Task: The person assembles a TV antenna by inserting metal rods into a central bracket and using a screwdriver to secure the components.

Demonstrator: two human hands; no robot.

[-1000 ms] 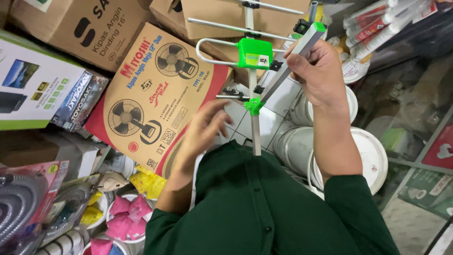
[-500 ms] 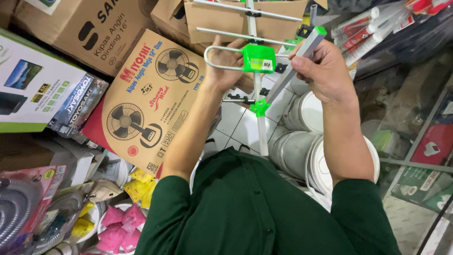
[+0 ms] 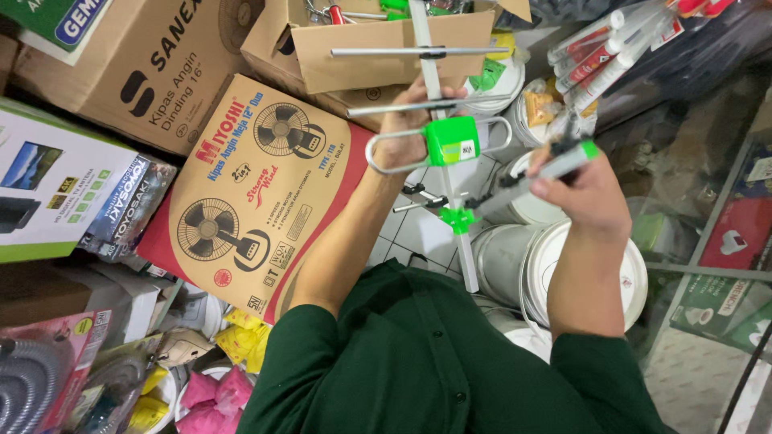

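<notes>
I hold a metal aerial (image 3: 441, 193) with a long grey boom, thin cross rods and bright green plastic fittings upright before my chest. My left hand (image 3: 410, 128) grips it behind the green box fitting (image 3: 452, 141), at the looped wire element. My right hand (image 3: 585, 193) is closed on a grey side arm with a green end cap (image 3: 555, 166), which branches from the lower green clamp (image 3: 458, 219). Dark green sleeves cover both my upper arms.
Cardboard fan boxes (image 3: 241, 193) lie to the left, an open carton (image 3: 386, 48) behind the aerial. White plastic buckets (image 3: 547, 257) stand below my right hand. Sealant tubes (image 3: 603, 56) sit upper right. A glass counter (image 3: 708, 241) is on the right.
My left hand rose from beside the fan box and took hold of the aerial at the green box. The aerial now stands more upright, and my right hand sits lower.
</notes>
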